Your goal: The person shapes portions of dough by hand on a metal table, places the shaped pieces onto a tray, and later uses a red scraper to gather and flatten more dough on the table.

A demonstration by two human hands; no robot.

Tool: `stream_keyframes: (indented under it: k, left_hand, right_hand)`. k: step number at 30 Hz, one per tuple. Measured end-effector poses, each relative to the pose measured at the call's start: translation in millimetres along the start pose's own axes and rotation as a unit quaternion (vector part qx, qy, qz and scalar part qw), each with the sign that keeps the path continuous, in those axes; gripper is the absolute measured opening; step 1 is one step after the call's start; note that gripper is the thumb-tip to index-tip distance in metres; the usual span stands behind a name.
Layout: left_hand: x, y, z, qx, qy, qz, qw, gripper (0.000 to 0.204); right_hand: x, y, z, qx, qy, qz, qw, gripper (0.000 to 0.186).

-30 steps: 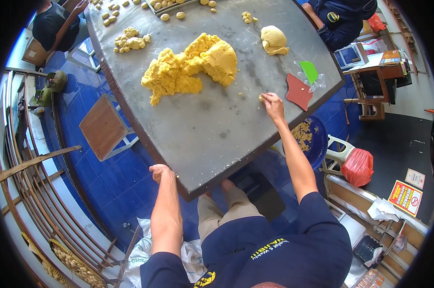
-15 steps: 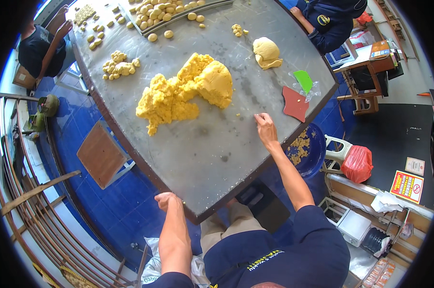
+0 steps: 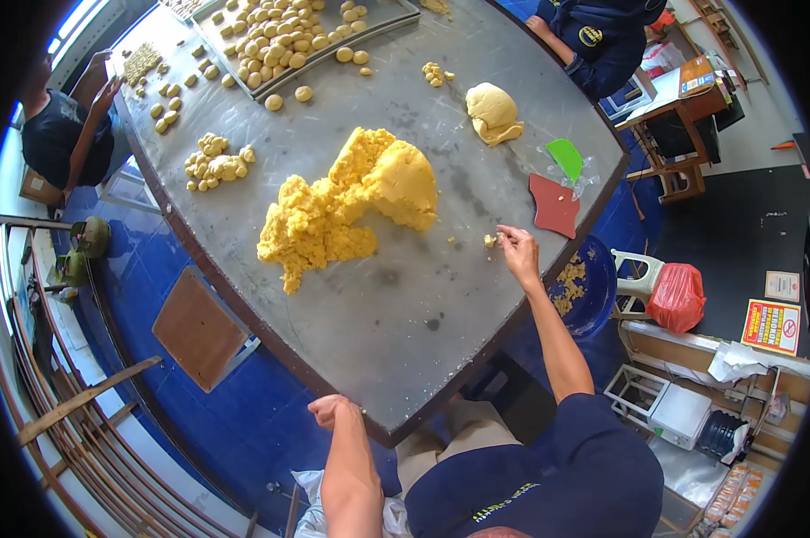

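Note:
A large crumbly mass of yellow dough lies mid-table. My right hand hovers over the steel tabletop near its right edge, fingers slightly apart. A small dough scrap is just beside its fingertips. At the near left corner, my left hand is closed in a fist against the table edge; what it grips, if anything, is hidden. Beyond my right hand lie a red-brown scraper and a green scraper on clear plastic. A smooth pale dough lump sits farther back.
Small dough pieces sit at the left. A tray of dough balls stands at the back. A blue basin with dough scraps is below the right edge. Co-workers stand at far left and far right. A brown-topped stool is at left.
A dough scrap now shows beside my right fingertips, which have loosened from a pinch. The view has shifted, so the table appears lower. My left hand stays at the corner.

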State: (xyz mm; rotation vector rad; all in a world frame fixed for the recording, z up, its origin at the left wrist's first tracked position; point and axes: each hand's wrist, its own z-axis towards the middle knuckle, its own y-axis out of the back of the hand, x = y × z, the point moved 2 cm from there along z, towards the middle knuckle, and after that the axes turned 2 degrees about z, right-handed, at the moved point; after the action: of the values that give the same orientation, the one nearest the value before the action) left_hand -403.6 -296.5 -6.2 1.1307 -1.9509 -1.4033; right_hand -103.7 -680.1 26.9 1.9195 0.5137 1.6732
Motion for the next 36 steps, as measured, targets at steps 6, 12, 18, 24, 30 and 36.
stream_keyframes:
  k: [6, 12, 18, 24, 30, 36]
  left_hand:
    - [18.5, -31.7, 61.3, -0.063, -0.062, 0.027, 0.996, 0.059]
    - [7.7, -13.6, 9.9, -0.064, -0.05, 0.06, 0.995, 0.058]
    - [6.2, -15.2, 16.6, -0.046, -0.036, 0.027, 0.998, 0.057]
    - [2.8, -10.3, 16.0, -0.048, -0.011, 0.005, 0.999, 0.057]
    - [9.3, -12.9, 17.6, -0.072, -0.068, 0.02, 0.995, 0.055]
    - [13.1, -19.0, 34.5, -0.066, -0.073, 0.027, 0.995, 0.053]
  right_hand:
    - [9.9, 11.0, 34.5, 0.072, -0.091, 0.198, 0.973, 0.024]
    - [-41.9, 94.9, 120.4, -0.099, -0.014, 0.136, 0.986, 0.028]
    - [-23.0, 66.0, 92.7, 0.012, 0.035, -0.082, 0.996, 0.03]
    - [18.2, -7.9, -3.0, 0.038, 0.183, -0.182, 0.965, 0.028]
    - [22.4, -20.1, -33.5, -0.009, 0.268, -0.302, 0.915, 0.029]
    - [50.4, -20.5, -42.5, -0.006, 0.16, -0.167, 0.973, 0.024]
